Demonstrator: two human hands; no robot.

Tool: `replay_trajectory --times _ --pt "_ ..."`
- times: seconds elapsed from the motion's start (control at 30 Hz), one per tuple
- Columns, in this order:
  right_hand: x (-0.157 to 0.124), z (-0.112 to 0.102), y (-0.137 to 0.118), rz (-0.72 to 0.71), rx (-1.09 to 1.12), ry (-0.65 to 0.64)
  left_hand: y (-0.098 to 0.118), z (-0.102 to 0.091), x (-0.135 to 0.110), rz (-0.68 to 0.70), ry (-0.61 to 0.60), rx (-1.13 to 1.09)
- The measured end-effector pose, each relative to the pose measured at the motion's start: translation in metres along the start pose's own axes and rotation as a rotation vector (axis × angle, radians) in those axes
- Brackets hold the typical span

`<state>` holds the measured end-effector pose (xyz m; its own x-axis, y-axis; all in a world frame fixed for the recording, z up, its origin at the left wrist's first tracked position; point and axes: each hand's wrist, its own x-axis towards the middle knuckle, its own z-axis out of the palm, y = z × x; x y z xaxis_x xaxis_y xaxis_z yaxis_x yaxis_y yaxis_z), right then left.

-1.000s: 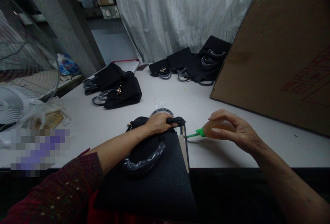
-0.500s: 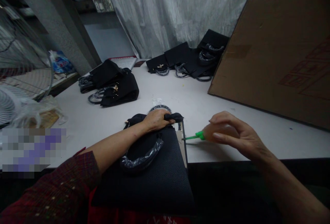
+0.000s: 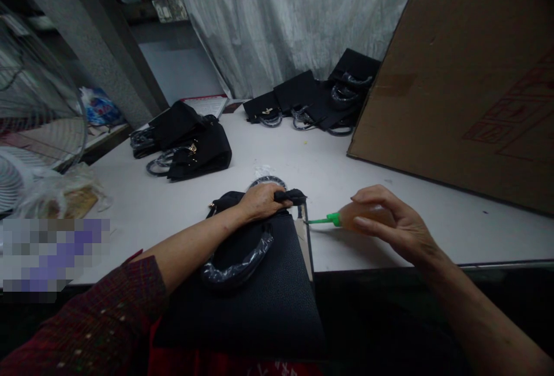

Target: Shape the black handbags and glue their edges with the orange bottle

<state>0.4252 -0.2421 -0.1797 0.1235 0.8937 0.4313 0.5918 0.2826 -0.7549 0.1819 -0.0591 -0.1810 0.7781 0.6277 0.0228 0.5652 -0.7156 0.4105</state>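
A black handbag (image 3: pixel 268 289) lies across the table's front edge, its nearer handle (image 3: pixel 238 263) wrapped in clear plastic. My left hand (image 3: pixel 262 201) is closed on the bag's upper part, by a folded-back black flap (image 3: pixel 292 196). Along the bag's right side a pale inner strip (image 3: pixel 304 243) shows. My right hand (image 3: pixel 392 223) is wrapped round a squeeze bottle (image 3: pixel 361 214) of amber liquid, tipped on its side. Its thin green nozzle (image 3: pixel 320 220) points left, the tip at the upper part of the pale strip; whether it touches I cannot tell.
Black handbags (image 3: pixel 201 148) lie at the left of the white table (image 3: pixel 272 151), and several more (image 3: pixel 303 99) at the back. A large cardboard box (image 3: pixel 454 93) stands at the right. At the left are a fan (image 3: pixel 17 174) and a plastic bag (image 3: pixel 69 194).
My right hand has moved the bottle's nozzle tip upward along the pale strip, toward the flap. My left hand keeps its hold on the handbag. The view has shifted slightly.
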Motion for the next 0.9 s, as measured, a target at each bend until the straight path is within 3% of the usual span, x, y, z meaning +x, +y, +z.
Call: replay_trajectory --times 0.13,0.27,0.37,0.53,0.7,0.9 --pt "-0.008 -0.004 -0.002 0.024 0.065 -0.114 0.001 0.0 0.0 0.007 -0.004 -0.005" --pt "-0.018 -0.003 -0.008 -0.002 0.072 -0.075 0.002 -0.001 0.0 0.009 0.001 -0.02" --pt "-0.022 0.0 -0.009 -0.007 0.081 -0.118 0.004 -0.001 -0.001 -0.006 0.0 -0.01" --pt "-0.023 0.001 -0.008 -0.009 0.029 -0.032 0.005 -0.002 -0.001 -0.01 0.001 -0.009" --pt "-0.031 -0.003 -0.012 0.006 0.089 -0.156 0.006 -0.002 -0.001 -0.018 -0.003 -0.015" --pt "-0.041 -0.004 -0.015 0.048 0.072 0.051 0.004 0.001 0.001 -0.018 0.008 -0.027"
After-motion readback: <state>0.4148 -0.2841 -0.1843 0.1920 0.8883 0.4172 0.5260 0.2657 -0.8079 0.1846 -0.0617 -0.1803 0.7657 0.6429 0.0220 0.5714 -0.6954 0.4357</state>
